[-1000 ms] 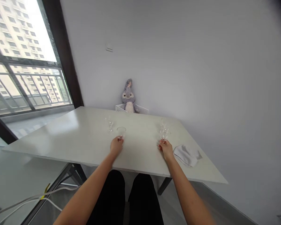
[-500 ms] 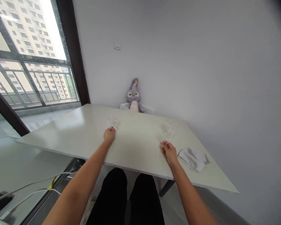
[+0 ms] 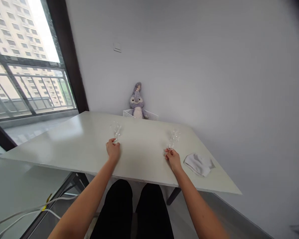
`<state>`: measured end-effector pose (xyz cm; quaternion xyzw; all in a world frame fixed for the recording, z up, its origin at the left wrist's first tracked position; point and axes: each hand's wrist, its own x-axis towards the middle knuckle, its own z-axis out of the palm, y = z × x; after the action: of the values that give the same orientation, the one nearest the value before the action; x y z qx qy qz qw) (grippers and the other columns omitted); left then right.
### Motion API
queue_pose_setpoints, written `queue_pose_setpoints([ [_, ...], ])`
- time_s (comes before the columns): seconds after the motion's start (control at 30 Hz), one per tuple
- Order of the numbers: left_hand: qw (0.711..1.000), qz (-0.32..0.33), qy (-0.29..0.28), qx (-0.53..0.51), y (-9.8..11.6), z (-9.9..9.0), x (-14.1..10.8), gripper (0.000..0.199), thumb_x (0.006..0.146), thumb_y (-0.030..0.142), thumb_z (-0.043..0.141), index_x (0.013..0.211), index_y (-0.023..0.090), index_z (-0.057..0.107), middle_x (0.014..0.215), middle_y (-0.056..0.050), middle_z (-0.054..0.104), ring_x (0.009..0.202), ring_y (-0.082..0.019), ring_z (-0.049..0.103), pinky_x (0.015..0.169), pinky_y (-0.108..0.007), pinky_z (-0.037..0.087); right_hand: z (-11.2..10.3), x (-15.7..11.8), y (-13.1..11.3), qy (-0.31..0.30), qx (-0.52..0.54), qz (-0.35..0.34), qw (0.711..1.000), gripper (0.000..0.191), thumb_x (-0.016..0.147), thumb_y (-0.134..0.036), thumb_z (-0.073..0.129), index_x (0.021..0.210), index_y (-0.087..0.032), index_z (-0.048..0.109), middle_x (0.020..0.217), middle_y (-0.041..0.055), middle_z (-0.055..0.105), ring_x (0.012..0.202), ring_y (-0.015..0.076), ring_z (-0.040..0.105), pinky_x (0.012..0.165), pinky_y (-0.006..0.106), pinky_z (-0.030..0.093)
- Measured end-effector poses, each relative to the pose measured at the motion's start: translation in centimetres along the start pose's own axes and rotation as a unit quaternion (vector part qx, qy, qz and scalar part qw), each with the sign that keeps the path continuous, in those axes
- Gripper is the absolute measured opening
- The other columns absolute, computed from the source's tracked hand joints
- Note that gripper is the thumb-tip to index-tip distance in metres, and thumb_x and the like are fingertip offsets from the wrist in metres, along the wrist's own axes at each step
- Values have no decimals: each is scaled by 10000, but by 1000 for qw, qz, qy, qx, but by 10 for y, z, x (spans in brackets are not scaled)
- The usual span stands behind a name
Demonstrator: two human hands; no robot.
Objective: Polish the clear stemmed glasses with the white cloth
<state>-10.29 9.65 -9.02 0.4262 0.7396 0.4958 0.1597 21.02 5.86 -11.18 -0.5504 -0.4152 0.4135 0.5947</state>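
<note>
A clear stemmed glass [image 3: 116, 128] stands on the white table on the left. My left hand [image 3: 113, 150] is just in front of its lower end, thumb and forefinger apart; I see no grip on the glass. Further right is another clear glass [image 3: 174, 136], see-through and hard to outline. My right hand [image 3: 173, 158] is at the lower end of this second glass, fingers curled in and fingertips pinched at its base. A crumpled light grey cloth [image 3: 199, 164] lies to the right of my right hand.
The white table [image 3: 139, 152] has its front edge just before my knees. Behind its far edge, a plush rabbit [image 3: 137, 103] sits in a white basket [image 3: 153, 116] against the wall. White cables [image 3: 32, 209] run at the lower left, below a large window.
My left hand's fingers have come apart from the left glass, and the hand has drawn back slightly. My right hand stays at its glass. The whole view has shifted a little.
</note>
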Motion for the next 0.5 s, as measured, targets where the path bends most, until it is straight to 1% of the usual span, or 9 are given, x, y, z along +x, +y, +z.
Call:
queue_pose_setpoints([
  [0.03, 1000, 15, -18, -8, 2, 3, -15, 365, 696, 193, 508, 1060, 176, 510, 981, -69, 525, 802, -149, 541, 785, -298, 431, 6, -2, 0, -5, -3, 0, 1000, 259, 582, -216, 538, 837, -178, 552, 878, 33, 610, 522, 75, 501, 468, 206, 390],
  [0.1, 997, 49, -54, -25, 7, 12, -43, 333, 689, 197, 528, 1022, 194, 527, 973, -50, 525, 803, -137, 539, 774, -278, 442, 19, -6, 2, -22, -4, 0, 1000, 274, 565, -193, 531, 835, -183, 571, 864, 25, 621, 524, 85, 521, 463, 208, 401],
  [0.17, 990, 84, -103, -45, 12, 20, -67, 338, 686, 182, 525, 1024, 191, 521, 986, -57, 519, 817, -139, 539, 755, -275, 456, 28, -8, 3, -39, -1, 0, 999, 319, 550, -164, 515, 859, -187, 595, 891, 28, 627, 535, 100, 546, 463, 220, 421],
  [0.2, 986, 97, -126, -53, 14, 24, -76, 346, 686, 180, 524, 1031, 186, 518, 989, -64, 516, 825, -144, 540, 745, -276, 461, 29, -8, 4, -28, 5, -2, 1000, 341, 550, -156, 502, 874, -185, 603, 916, 32, 623, 538, 105, 553, 463, 226, 428],
  [0.23, 981, 107, -148, -62, 16, 28, -83, 362, 685, 184, 526, 1046, 181, 512, 994, -72, 515, 833, -150, 541, 737, -279, 465, 28, -6, 3, -4, 12, -6, 1000, 366, 556, -153, 487, 902, -183, 603, 952, 39, 613, 538, 105, 555, 463, 229, 433],
  [0.3, 972, 119, -189, -77, 20, 34, -93, 411, 688, 214, 537, 1095, 177, 490, 1025, -85, 522, 831, -155, 540, 723, -283, 468, 17, 4, -1, 78, 27, -15, 997, 435, 579, -159, 456, 999, -181, 570, 1040, 54, 571, 535, 89, 543, 471, 226, 437],
  [0.37, 962, 123, -230, -85, 25, 42, -98, 492, 690, 264, 561, 1162, 180, 449, 1076, -92, 540, 806, -149, 538, 719, -286, 462, -1, 21, -7, 158, 36, -16, 987, 529, 596, -168, 443, 1122, -198, 487, 1135, 68, 510, 548, 70, 531, 492, 219, 446],
  [0.43, 954, 121, -265, -76, 32, 51, -102, 587, 683, 324, 592, 1221, 180, 405, 1102, -96, 564, 781, -146, 535, 720, -290, 451, -17, 41, -15, 189, 42, -7, 981, 621, 595, -173, 459, 1209, -233, 395, 1199, 74, 459, 573, 64, 536, 518, 218, 463],
  [0.5, 947, 118, -294, -57, 41, 60, -105, 664, 667, 371, 617, 1254, 171, 380, 1084, -98, 593, 759, -147, 537, 716, -289, 440, -26, 60, -21, 180, 46, 7, 983, 667, 580, -178, 496, 1229, -256, 362, 1187, 71, 466, 589, 73, 554, 520, 222, 475],
])
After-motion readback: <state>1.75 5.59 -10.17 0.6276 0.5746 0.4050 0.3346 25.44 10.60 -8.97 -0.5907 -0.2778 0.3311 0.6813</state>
